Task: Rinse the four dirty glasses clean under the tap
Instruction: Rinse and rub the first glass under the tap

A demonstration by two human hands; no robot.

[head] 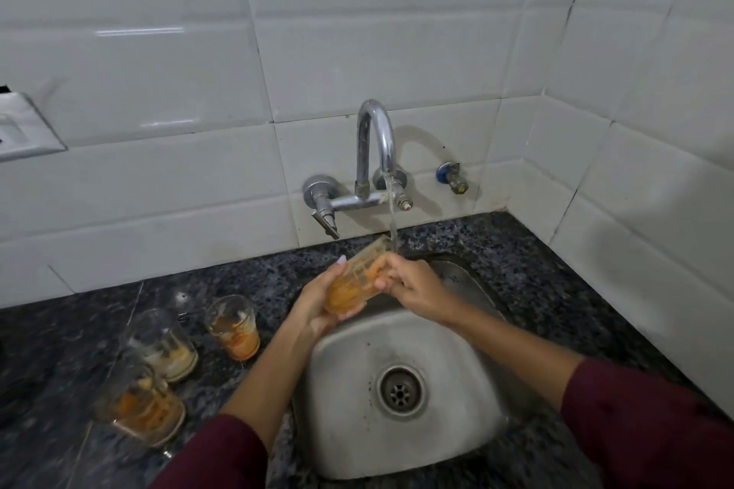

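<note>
We find one glass (pixel 353 282) held tilted over the back of the sink (pixel 456 401), its mouth raised toward the stream (pixel 392 218) falling from the tap (pixel 375 139). The left hand (pixel 317 302) is clamped round the base and lower wall of this glass; the right hand (pixel 413 286) is closed at its upper part, fingers (pixel 383 274) at or inside the rim. Orange residue coats the inner wall.

We judge the glass light, rigid and breakable, and slippery once wet. The wall is thin, so the firmest hold is low on the body, as the left hand has it; pressure at the rim should stay gentle. A drop into the steel basin could chip it.

Three more dirty glasses wait on the desk (pixel 536 274) left of the sink: one with orange dregs (pixel 234 329) nearest the basin, one with pale residue (pixel 167 345) behind it, one with orange residue (pixel 143 405) nearest the front edge. They stand close together; whether they touch we cannot tell.

The desk is dark speckled stone, hard and glossy, with wet patches likely near the basin. White wall tiles (pixel 159 63) enclose the corner. A small blue-handled valve (pixel 451 175) sits right of the tap. The light is dim.
</note>
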